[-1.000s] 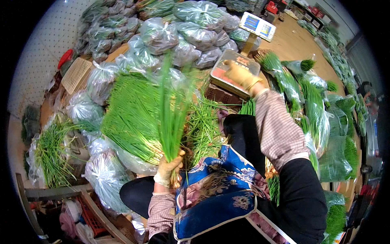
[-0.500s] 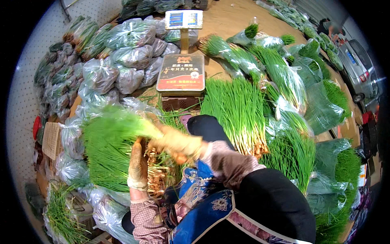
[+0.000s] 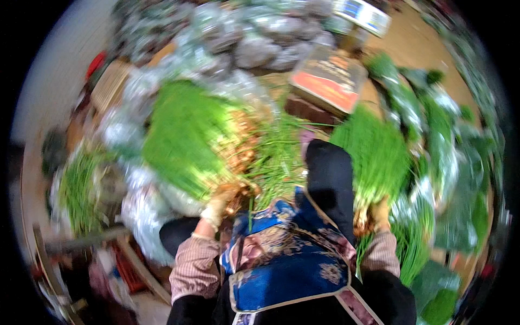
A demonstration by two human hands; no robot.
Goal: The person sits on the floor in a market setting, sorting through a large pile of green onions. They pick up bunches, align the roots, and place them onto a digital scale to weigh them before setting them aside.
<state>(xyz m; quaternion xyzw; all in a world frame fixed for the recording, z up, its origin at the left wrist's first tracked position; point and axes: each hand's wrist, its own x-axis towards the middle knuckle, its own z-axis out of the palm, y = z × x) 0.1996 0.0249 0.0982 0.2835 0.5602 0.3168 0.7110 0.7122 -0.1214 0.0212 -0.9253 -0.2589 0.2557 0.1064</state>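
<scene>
Head view, rather blurred, shows nearest the blue apron (image 3: 292, 276) on the lap, with one hand at each side beyond it. The right hand (image 3: 381, 213) is at the root end of the right pile (image 3: 374, 154) of green onions and seems to touch its right edge; these stalks have their long axis pointing away from the person, leaves far, and this hand is the nearer one to them. The left hand (image 3: 225, 196) is at the near corner of the left pile (image 3: 184, 138), whose roots face the middle and whose leaves point to the far left. For both hands, I cannot tell if the fingers are spread or pinching stalks. Between the piles lie loose stalks (image 3: 276, 157); farther are the scale (image 3: 327, 78) and bags (image 3: 257, 51).
</scene>
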